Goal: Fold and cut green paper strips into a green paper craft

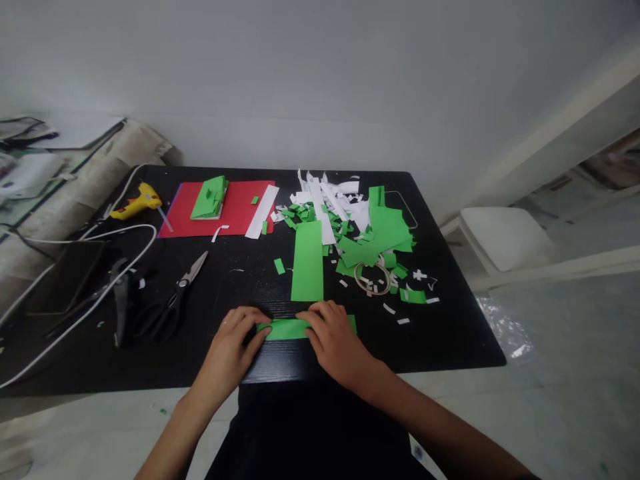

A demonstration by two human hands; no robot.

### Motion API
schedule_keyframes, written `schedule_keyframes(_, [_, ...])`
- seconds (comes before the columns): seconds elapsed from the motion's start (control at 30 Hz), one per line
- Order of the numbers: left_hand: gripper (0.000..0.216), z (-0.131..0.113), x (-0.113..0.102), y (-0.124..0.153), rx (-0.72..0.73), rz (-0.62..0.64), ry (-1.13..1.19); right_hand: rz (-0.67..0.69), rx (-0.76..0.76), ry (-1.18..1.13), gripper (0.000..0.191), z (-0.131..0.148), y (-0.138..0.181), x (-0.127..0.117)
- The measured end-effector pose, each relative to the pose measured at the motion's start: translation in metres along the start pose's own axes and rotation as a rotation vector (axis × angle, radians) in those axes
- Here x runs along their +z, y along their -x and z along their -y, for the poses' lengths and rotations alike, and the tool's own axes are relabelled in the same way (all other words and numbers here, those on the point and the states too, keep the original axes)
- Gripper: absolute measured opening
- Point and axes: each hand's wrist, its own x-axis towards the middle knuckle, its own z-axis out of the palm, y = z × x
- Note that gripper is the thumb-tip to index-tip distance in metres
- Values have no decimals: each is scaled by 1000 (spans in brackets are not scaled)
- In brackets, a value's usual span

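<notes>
A narrow strip of green paper [287, 329] lies crosswise near the front edge of the black table. My left hand [235, 347] grips its left end between thumb and fingers. Farther right, my right hand [336, 343] has its thumb and fingertips closed on the strip's middle, with the right end showing past the knuckles. Just beyond the strip is a wider green paper rectangle [307, 263], lying lengthwise away from me. Scissors [175, 293] with black handles rest slightly open to the left of my left hand.
Green and white paper scraps [350, 220] are heaped at the back right, with a tape ring [373, 278] beside them. A folded green paper piece [210, 198] sits on red sheets [237, 207]. A yellow glue gun [140, 202], white cable [125, 230] and dark phone-like slab [67, 277] lie left.
</notes>
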Motion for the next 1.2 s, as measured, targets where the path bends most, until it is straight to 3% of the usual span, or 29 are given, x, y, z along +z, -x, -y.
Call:
schedule_keyframes(0.2, [11, 1, -1, 1, 42, -4, 13, 0, 4, 27, 20, -9, 4, -9])
schedule_keyframes(0.47, [25, 2, -6, 9, 120, 22, 19, -101, -102, 21, 35, -23, 24, -14])
schedule_keyframes(0.83, [37, 8, -5, 18, 260, 6, -35, -247, -218, 30, 32, -28, 44, -4])
schedule_keyframes(1.1, [15, -14, 0, 11, 189, -37, -20, -252, -210, 48, 23, -25, 45, -3])
schedule_keyframes(1.2, [16, -17, 6, 7, 195, -30, -8, -247, -202, 56, 23, -27, 46, -1])
